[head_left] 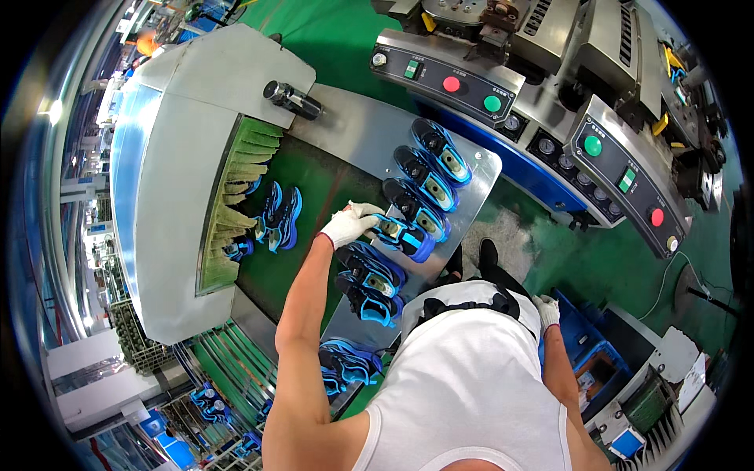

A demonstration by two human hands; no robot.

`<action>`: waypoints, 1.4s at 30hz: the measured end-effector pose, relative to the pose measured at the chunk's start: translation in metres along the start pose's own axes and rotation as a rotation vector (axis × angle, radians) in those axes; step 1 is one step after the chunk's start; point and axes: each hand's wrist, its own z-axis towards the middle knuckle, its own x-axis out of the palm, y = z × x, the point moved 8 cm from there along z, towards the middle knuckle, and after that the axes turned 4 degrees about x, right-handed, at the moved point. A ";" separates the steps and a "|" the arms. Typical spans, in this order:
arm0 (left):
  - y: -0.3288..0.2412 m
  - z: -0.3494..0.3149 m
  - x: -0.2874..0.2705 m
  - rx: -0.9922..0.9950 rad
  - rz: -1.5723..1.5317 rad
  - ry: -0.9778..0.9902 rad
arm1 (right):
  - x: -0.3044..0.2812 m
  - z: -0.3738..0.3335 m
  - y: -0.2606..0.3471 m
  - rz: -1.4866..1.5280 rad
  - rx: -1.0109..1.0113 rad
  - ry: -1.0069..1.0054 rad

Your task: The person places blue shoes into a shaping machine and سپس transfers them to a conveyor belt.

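My left hand (pixel 351 225), in a white work glove, is closed on the toe end of a black and blue sports shoe (pixel 403 238). This shoe lies tilted at the edge of a metal shelf (pixel 345 118), in a row with several like it. Farther along the row stand more such shoes (pixel 440 153), and on the near side another group (pixel 369 282) sits close to my forearm. My right hand (pixel 546 312), also gloved in white, hangs low at my side near a blue crate (pixel 589 345); its fingers are mostly hidden.
At the left, a grey machine (pixel 177 165) has a green bristle curtain (pixel 236 204) at its mouth, with two shoes (pixel 280 218) on the green belt before it. A black cylinder (pixel 292 100) lies on its side there. Control panels (pixel 448 77) with coloured buttons stand at the upper right.
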 end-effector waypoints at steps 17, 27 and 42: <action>-0.019 0.016 0.057 0.105 0.140 -0.264 | 0.009 0.048 -0.026 -1.047 -0.978 -0.207; -0.019 -0.064 0.139 0.167 0.008 -0.972 | -0.026 0.094 0.045 -0.811 -0.355 0.201; 0.117 -0.252 0.278 -0.663 -0.366 -1.433 | 0.298 -0.288 0.300 -0.454 -0.722 1.273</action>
